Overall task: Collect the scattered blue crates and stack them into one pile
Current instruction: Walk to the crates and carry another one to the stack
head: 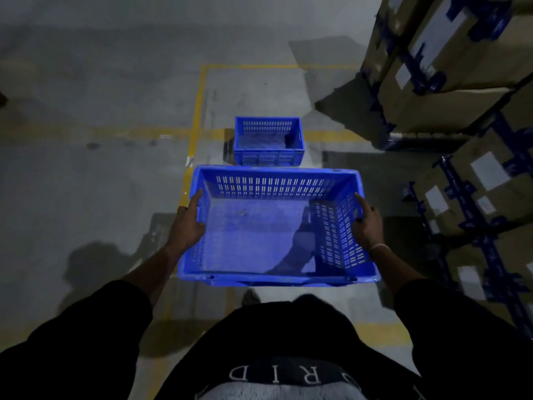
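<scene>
The hands hold a blue crate point(259, 235) in the air at waist height, the left hand point(189, 223) clamped on its left wall with the thumb inside, the right hand point(366, 223) gripping the right wall with fingers over the rim. A second crate point(268, 141) stands on the floor point(101, 174) just ahead, apart from the held one, across a yellow line point(196, 122) painted on the concrete. Stacked cartons point(450, 70) bound with blue strapping rise along the right side, near but clear of both crates. The held crate is open-topped, with slotted walls and a solid, scuffed bottom; a foot point(250, 297) shows under its near edge
</scene>
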### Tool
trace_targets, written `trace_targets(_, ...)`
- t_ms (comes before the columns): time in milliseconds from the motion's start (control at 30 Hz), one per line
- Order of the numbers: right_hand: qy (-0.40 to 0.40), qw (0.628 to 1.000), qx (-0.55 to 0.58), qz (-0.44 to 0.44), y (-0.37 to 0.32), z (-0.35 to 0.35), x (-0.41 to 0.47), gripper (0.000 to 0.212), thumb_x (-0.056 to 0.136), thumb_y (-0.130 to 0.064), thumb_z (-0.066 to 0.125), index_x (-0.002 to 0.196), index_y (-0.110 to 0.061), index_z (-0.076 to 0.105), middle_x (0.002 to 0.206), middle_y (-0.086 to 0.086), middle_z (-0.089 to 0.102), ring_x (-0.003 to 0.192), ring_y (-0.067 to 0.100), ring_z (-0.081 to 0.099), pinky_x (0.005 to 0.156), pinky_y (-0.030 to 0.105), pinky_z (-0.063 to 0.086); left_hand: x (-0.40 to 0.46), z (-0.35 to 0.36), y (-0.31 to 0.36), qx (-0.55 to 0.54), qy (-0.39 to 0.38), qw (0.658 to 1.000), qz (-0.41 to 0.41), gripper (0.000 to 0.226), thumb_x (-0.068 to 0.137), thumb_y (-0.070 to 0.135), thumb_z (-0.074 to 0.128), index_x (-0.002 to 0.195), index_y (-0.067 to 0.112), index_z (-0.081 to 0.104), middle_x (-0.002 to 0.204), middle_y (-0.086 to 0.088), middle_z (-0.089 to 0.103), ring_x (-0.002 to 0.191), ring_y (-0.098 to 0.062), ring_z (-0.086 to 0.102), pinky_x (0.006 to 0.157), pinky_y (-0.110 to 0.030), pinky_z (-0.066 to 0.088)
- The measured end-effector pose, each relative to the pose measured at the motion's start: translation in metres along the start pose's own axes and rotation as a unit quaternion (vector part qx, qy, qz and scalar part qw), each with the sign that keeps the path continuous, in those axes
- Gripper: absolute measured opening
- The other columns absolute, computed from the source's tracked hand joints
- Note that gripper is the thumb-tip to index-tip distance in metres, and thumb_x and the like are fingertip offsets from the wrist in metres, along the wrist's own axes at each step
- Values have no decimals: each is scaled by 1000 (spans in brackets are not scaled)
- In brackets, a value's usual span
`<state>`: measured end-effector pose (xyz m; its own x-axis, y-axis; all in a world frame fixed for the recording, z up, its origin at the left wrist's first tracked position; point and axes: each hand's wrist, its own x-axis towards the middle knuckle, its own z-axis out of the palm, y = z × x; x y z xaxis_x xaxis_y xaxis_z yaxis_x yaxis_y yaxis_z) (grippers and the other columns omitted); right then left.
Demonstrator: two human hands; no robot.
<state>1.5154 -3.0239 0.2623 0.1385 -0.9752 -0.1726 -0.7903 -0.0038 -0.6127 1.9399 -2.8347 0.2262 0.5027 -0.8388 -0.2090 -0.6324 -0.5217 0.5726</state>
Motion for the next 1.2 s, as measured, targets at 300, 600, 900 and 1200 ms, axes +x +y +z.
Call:
trace_targets(300,-2,1000,12,14,-64,21,151,67,89,5,47,148,-28,44,119,24,53,101,41,58,85,30,40,157,-27,28,-6,-12,1000,2,94,85,5,63,158,40,15,118,-28,54,85,-38,55,64,-34,37)
trace_targets(600,-20,999,28,22,-121,28,331,65,93,4,45,149,-27,42,127,20,51,88,22,50,73,20,37,330,-32,66,-30,-14,999,-5,96,78,9,65,158,35,18,135,-22,57,94,-38,63,71,-37,48)
trace_targets(900,-39,998,29,31,-170,37,492,72,88,4,46,151,-30,37,116,21,50,92,36,56,84,28,39,486,-44,106,-38,-17,997,-59,101,83,9,68,158,45,9,120,-27,52,86,-36,57,68,-33,42)
trace_targets(1200,-15,999,10,48,-204,97,639,73,92,3,47,155,-28,28,114,21,49,86,29,54,77,29,37,658,-23,95,-87,-61,991,-76,101,80,20,65,152,59,6,139,-21,43,98,-40,61,84,-46,54)
